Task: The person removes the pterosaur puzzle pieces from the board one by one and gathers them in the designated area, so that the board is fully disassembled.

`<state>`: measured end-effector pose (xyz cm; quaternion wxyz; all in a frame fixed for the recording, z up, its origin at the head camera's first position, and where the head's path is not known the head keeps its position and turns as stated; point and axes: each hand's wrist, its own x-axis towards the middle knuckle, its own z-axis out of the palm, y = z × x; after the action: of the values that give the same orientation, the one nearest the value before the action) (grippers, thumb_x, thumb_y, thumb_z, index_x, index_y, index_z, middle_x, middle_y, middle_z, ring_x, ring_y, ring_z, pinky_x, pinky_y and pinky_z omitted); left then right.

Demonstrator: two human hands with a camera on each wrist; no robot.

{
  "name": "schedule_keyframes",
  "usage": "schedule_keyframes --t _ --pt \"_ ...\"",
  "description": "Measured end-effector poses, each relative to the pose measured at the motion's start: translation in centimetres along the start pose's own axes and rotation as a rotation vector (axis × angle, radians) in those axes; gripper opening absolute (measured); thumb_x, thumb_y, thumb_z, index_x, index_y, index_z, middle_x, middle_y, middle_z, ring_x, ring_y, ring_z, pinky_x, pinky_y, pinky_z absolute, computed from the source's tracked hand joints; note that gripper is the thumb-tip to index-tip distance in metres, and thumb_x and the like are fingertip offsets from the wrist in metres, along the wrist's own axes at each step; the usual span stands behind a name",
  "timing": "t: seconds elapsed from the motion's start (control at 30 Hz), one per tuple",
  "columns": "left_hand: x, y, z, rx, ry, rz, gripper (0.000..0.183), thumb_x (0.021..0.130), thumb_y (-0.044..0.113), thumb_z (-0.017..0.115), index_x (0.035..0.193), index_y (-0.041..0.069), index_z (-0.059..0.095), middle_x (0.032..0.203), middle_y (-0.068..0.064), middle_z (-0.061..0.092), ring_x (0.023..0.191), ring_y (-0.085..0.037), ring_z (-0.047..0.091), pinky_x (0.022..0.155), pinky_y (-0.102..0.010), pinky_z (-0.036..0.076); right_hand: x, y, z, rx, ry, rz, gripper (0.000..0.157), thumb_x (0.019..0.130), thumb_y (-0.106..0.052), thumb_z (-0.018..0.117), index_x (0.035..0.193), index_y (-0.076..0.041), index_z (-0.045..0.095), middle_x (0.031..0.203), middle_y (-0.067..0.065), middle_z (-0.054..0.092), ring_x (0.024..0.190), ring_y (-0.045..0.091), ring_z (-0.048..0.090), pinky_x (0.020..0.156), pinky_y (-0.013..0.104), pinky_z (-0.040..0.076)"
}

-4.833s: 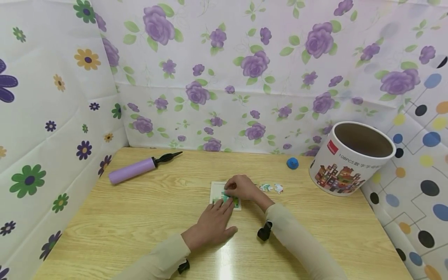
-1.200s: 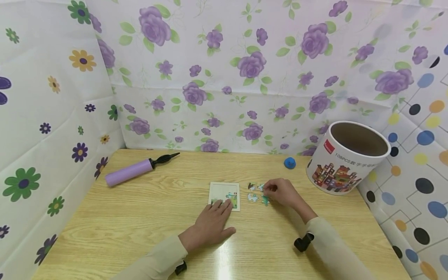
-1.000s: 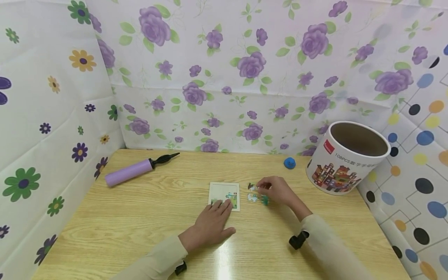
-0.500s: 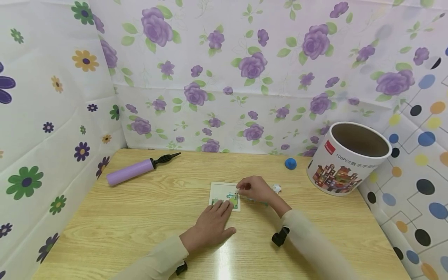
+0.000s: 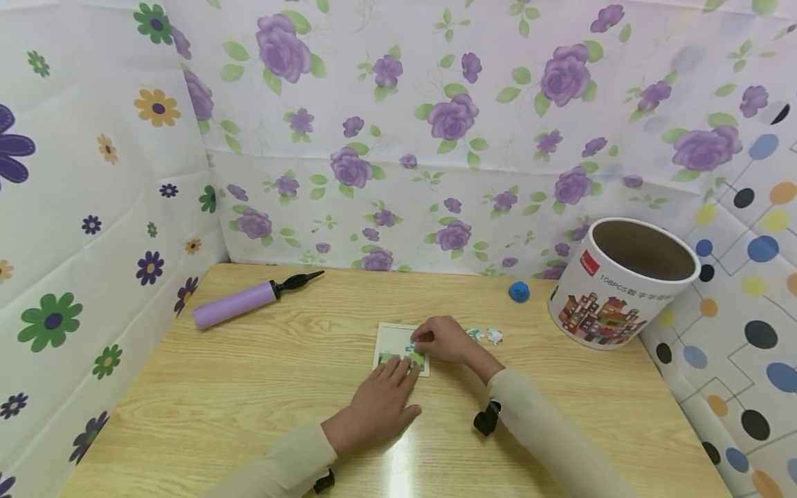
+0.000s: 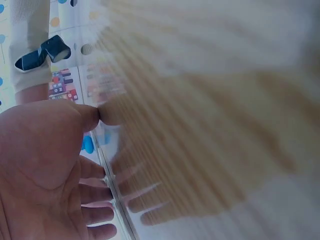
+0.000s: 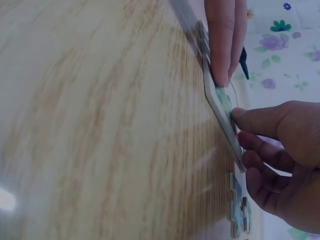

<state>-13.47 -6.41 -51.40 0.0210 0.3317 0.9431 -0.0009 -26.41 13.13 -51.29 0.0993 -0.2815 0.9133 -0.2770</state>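
Observation:
A small square jigsaw tray with a pale frame lies on the table, with green and teal puzzle pieces fitted in its lower right part. The straight fingers of my left hand rest on its near edge; the left wrist view shows the palm and spread fingers. Over the tray's right side, my right hand pinches a puzzle piece between thumb and fingers, mostly hidden behind them. In the right wrist view, the thumb touches the tray's picture side. Loose puzzle pieces lie to the right, some covered by the right hand.
A purple hand pump with a black nozzle lies at the back left. Near the back right sit a small blue toy and a large white bucket with printed blocks. Patterned cloths stand around the wooden table.
My right hand went to the loose pieces on the right, took one, and has come back left over the tray. The left hand has stayed on the tray's near edge.

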Motion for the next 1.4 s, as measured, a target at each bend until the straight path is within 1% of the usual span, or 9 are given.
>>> schedule_keyframes --t 0.17,0.3,0.47,0.67,0.87,1.0,1.2,1.4 --pt "-0.1 0.4 -0.2 -0.021 -0.006 0.006 0.066 0.108 0.045 0.043 0.156 0.0 0.039 0.161 -0.021 0.037 0.151 -0.033 0.032 0.12 -0.045 0.032 0.0 -0.2 -0.1 0.001 -0.009 0.011 0.012 0.095 -0.015 0.075 0.105 -0.013 0.081 0.102 -0.002 0.077 0.093 0.012 0.067 0.083 0.036 0.056" --pt "-0.1 0.5 -0.2 -0.038 -0.006 0.013 0.066 0.109 0.045 0.043 0.155 -0.002 0.038 0.161 -0.022 0.035 0.151 -0.034 0.032 0.12 -0.044 0.032 0.1 -0.2 0.0 -0.003 -0.017 0.007 0.009 0.095 -0.014 0.075 0.101 -0.015 0.081 0.099 -0.003 0.076 0.09 0.011 0.066 0.081 0.035 0.056" --pt "-0.1 0.4 0.0 -0.088 -0.028 0.002 0.073 0.107 0.05 0.043 0.157 -0.002 0.035 0.163 -0.023 0.031 0.152 -0.035 0.03 0.121 -0.045 0.03 0.2 -0.2 0.1 -0.005 -0.02 0.003 0.008 0.094 -0.013 0.075 0.099 -0.015 0.081 0.094 -0.005 0.074 0.086 0.009 0.064 0.08 0.035 0.055" --pt "0.0 0.3 0.2 -0.098 -0.051 -0.006 0.077 0.106 0.054 0.044 0.158 -0.001 0.033 0.165 -0.023 0.028 0.153 -0.036 0.028 0.121 -0.046 0.03 0.2 -0.2 0.1 -0.004 -0.017 0.021 0.006 0.093 -0.014 0.076 0.098 -0.016 0.079 0.089 -0.007 0.071 0.081 0.008 0.062 0.077 0.033 0.054" --pt "-0.1 0.2 0.2 -0.104 -0.049 -0.006 0.077 0.106 0.054 0.043 0.158 -0.001 0.032 0.165 -0.023 0.027 0.153 -0.037 0.027 0.121 -0.046 0.029 0.2 -0.1 0.1 0.033 -0.015 0.031 0.007 0.094 -0.012 0.075 0.098 -0.018 0.077 0.087 -0.009 0.069 0.079 0.009 0.061 0.074 0.031 0.052" --pt "-0.1 0.2 0.2 -0.092 -0.041 -0.004 0.077 0.106 0.055 0.044 0.158 -0.001 0.033 0.164 -0.023 0.029 0.152 -0.037 0.029 0.121 -0.046 0.03 0.2 0.0 -0.1 0.046 -0.003 0.023 0.011 0.096 -0.01 0.072 0.098 -0.019 0.079 0.089 -0.009 0.072 0.079 0.009 0.061 0.073 0.03 0.052" --pt "0.0 0.2 0.2 -0.097 -0.035 -0.006 0.077 0.105 0.054 0.045 0.158 -0.001 0.034 0.164 -0.023 0.03 0.152 -0.036 0.029 0.121 -0.045 0.03 0.0 -0.2 -0.5 0.086 -0.008 0.013 0.014 0.098 -0.011 0.07 0.1 -0.02 0.08 0.097 -0.009 0.075 0.085 0.007 0.064 0.079 0.032 0.054" --pt "0.0 0.3 0.2 -0.108 -0.037 -0.013 0.077 0.105 0.054 0.046 0.158 0.0 0.034 0.164 -0.023 0.03 0.152 -0.036 0.029 0.121 -0.045 0.031 -0.4 -0.2 -1.0 0.132 0.004 0.022 0.013 0.098 -0.013 0.07 0.102 -0.02 0.08 0.095 -0.009 0.074 0.086 0.009 0.065 0.08 0.033 0.055"
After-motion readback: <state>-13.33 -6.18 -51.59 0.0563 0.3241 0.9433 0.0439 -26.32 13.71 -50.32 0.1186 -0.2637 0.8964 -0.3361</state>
